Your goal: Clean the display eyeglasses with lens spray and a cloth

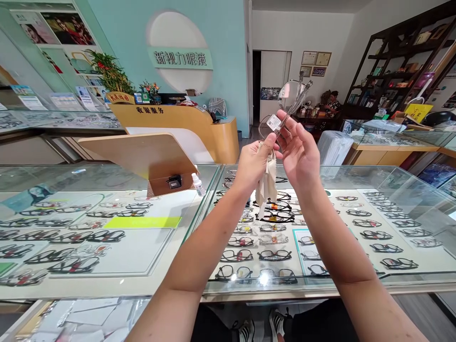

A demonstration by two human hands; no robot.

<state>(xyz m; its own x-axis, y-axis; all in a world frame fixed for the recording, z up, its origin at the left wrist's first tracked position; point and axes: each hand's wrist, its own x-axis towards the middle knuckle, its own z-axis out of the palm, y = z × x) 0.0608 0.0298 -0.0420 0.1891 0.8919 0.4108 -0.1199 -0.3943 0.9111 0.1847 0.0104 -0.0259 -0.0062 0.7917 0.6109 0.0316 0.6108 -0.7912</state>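
Note:
A pair of thin-framed eyeglasses (291, 96) is raised above the glass display counter, tilted, with a white tag (274, 123) on it. My right hand (300, 151) has its fingers closed around the frame from the right. My left hand (252, 159) pinches a beige cleaning cloth (268, 183) at the near side of the glasses, and the cloth hangs below the fingers. Whether the cloth is around a lens is hidden by my fingers.
Under the glass counter (213, 285) lie rows of eyeglasses (274, 255). On the left of its top stand a wooden-backed mirror (142, 154) and a white spray bottle (198, 184). Below, an open drawer (89, 318) holds packets. A person (332, 105) sits far back.

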